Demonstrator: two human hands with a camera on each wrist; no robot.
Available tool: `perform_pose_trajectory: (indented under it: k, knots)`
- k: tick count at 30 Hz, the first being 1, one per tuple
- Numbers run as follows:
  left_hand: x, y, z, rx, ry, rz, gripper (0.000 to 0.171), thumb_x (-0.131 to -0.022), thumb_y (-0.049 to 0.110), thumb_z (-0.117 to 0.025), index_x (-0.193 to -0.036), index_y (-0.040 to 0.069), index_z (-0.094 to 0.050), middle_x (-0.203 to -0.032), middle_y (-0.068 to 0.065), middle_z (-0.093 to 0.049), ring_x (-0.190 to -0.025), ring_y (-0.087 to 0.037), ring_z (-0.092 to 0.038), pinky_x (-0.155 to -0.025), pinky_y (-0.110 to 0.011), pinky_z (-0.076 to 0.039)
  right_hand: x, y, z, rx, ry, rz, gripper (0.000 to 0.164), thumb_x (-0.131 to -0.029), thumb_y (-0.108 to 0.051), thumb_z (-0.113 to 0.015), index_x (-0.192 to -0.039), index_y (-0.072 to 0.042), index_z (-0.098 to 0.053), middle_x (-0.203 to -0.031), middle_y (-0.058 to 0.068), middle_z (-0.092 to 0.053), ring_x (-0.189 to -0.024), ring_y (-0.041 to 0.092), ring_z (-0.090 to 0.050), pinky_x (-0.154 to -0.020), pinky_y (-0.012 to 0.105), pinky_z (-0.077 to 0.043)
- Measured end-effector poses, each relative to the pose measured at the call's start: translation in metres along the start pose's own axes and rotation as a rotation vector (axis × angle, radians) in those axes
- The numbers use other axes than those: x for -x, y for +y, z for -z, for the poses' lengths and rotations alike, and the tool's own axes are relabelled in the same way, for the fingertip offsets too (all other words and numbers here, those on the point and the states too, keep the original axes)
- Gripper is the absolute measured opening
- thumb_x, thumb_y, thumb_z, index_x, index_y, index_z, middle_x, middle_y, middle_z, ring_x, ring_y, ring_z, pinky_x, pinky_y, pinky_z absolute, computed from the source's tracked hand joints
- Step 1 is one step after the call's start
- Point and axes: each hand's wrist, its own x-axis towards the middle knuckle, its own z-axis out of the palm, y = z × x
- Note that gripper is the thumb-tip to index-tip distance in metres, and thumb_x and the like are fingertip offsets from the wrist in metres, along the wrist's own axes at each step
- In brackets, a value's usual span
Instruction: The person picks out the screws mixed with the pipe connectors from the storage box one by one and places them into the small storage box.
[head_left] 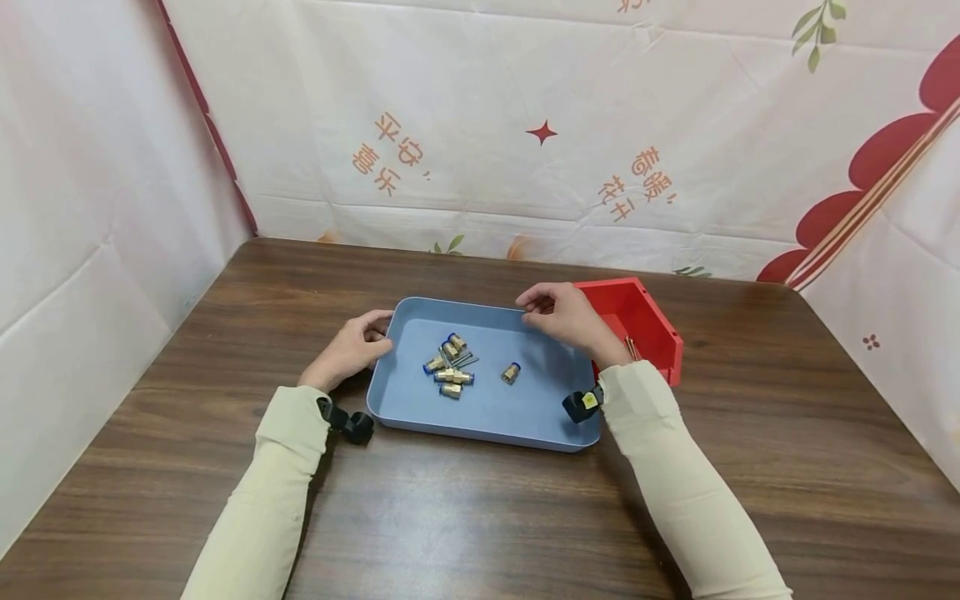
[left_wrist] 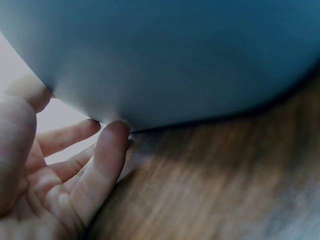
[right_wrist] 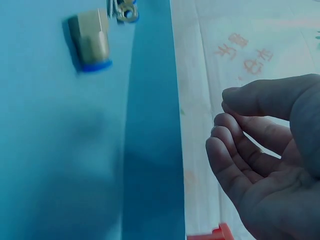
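Observation:
A blue-grey tray (head_left: pixel 480 421) holds several brass fittings with blue rings and a few thin screws (head_left: pixel 465 360) heaped left of its middle. One brass fitting (head_left: pixel 511 372) lies apart, nearer the centre. My left hand (head_left: pixel 347 348) is at the tray's left edge; in the left wrist view the fingertips (left_wrist: pixel 114 132) touch its outer wall. My right hand (head_left: pixel 564 315) hovers by the far right rim, fingers loosely bent and thumb tip close to the index finger. Nothing shows between those fingers in the right wrist view.
Behind the right forearm a red bin (head_left: pixel 652 321) stands against the tray's right side, with some copper-coloured screws (head_left: pixel 632 348) showing inside. The brown wooden table (head_left: pixel 420 517) meets a white patterned cloth (head_left: pixel 480 150) at the back.

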Motion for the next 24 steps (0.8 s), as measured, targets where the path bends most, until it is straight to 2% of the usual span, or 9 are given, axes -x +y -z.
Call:
perform_pose_trajectory:
  k: [10,15,19,24]
  knots:
    - [0.0,-0.001,0.001,-0.005,0.005,-0.002,0.056,-0.09,0.009,-0.05,-0.144,0.005,-0.038,-0.119,-0.021,-0.05,-0.09,-0.021,-0.051,-0.064,-0.028,-0.049,-0.005,-0.01,-0.024,-0.048,-0.057,0.055,0.023,-0.083,-0.001,-0.067,-0.106,0.003,-0.068,-0.097,0.015,-0.066,-0.085,0.024,-0.057,-0.079,0.03,-0.05]
    - [0.002,-0.003,0.001,-0.003,0.017,0.006,0.056,-0.089,0.009,-0.05,-0.144,0.006,-0.039,-0.116,-0.02,-0.052,-0.089,-0.019,-0.052,-0.063,-0.028,-0.05,-0.01,-0.01,-0.036,-0.064,-0.085,0.105,0.02,-0.081,0.001,-0.067,-0.101,0.003,-0.069,-0.09,0.012,-0.065,-0.08,0.02,-0.055,-0.075,0.026,-0.049]
    - [0.002,-0.003,0.002,-0.001,0.035,0.01,0.055,-0.089,0.008,-0.051,-0.143,0.007,-0.04,-0.117,-0.02,-0.052,-0.089,-0.02,-0.052,-0.064,-0.028,-0.049,-0.014,-0.011,-0.045,-0.057,-0.137,0.089,0.023,-0.081,0.0,-0.069,-0.104,0.003,-0.068,-0.093,0.014,-0.065,-0.083,0.021,-0.055,-0.078,0.027,-0.049]
    - [0.0,-0.002,0.002,0.001,0.013,0.002,0.056,-0.09,0.01,-0.051,-0.144,0.006,-0.038,-0.121,-0.021,-0.05,-0.094,-0.022,-0.051,-0.066,-0.028,-0.049,-0.015,-0.009,-0.053,-0.033,-0.176,0.066,0.025,-0.081,-0.001,-0.07,-0.105,0.002,-0.068,-0.094,0.013,-0.064,-0.083,0.02,-0.054,-0.077,0.024,-0.047]
